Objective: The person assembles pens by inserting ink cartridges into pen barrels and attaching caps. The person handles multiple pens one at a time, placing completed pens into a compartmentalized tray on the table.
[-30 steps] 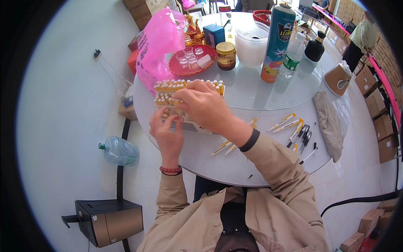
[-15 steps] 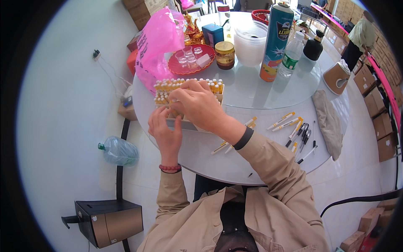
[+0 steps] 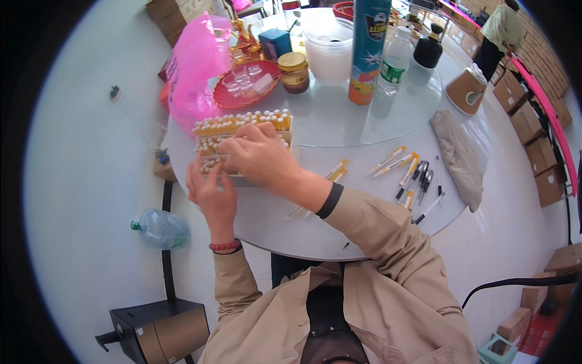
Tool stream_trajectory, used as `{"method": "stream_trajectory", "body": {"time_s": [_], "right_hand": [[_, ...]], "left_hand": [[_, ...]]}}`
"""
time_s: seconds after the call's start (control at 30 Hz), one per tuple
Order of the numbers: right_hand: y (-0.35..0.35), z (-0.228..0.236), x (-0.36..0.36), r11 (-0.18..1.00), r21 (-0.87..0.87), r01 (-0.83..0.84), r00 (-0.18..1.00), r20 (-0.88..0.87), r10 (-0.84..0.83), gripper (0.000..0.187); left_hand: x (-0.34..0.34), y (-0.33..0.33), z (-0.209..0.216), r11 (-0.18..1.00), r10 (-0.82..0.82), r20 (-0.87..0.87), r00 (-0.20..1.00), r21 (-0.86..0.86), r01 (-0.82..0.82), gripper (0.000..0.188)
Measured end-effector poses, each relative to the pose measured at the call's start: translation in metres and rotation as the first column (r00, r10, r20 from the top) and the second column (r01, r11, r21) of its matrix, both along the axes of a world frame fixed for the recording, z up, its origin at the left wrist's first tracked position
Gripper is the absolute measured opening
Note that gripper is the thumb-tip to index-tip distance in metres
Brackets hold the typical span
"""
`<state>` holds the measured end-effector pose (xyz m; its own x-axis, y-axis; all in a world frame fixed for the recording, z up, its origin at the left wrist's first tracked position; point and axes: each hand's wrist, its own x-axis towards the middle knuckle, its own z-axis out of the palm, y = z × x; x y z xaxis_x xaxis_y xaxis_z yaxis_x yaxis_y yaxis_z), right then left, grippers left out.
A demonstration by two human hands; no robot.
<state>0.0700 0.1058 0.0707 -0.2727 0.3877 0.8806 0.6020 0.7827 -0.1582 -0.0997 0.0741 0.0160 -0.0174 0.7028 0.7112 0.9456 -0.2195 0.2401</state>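
A light-coloured box (image 3: pixel 245 181) stands on the left part of the table, packed with rows of upright yellow pens (image 3: pixel 209 128) with white ends. Across its middle reaches my right hand (image 3: pixel 262 156), fingers bent down and pressed together among the pens; their tips are hidden, so what they grip cannot be made out. At the box's front left corner is my left hand (image 3: pixel 212 197), its fingers pointing up and apart, with the tips touching the front row. Loose white-and-yellow pens (image 3: pixel 333 176) lie right of the box, by my right wrist.
Farther right lie black pens (image 3: pixel 420 176) and a grey cloth (image 3: pixel 458 161). On the glass turntable (image 3: pixel 388 127) stand a spray can (image 3: pixel 368 54), a bottle (image 3: pixel 394 64), stacked plastic tubs (image 3: pixel 329 51) and a jar (image 3: pixel 294 73). A pink bag (image 3: pixel 197 67) and red tray (image 3: pixel 221 94) sit behind the box.
The whole view has shifted, so the table things sit farther left and higher. My hands stay at the box; the right fingers remain bent among the pens.
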Motion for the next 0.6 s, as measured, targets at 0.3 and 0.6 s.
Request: {"method": "stream_trajectory", "body": {"time_s": [0.3,0.6], "right_hand": [[-0.052,0.028,0.131,0.93,-0.362,0.064,0.957,0.286,0.046,0.011],[-0.091,-0.03,0.293,0.463,-0.663,0.588,0.787,0.6,-0.142,0.032]], "left_hand": [[-0.001,-0.004,0.0,1.0,-0.02,0.007,1.0,0.001,0.02,0.023],[0.032,-0.027,0.017,0.951,-0.219,0.175,0.96,0.257,0.17,0.034]]}}
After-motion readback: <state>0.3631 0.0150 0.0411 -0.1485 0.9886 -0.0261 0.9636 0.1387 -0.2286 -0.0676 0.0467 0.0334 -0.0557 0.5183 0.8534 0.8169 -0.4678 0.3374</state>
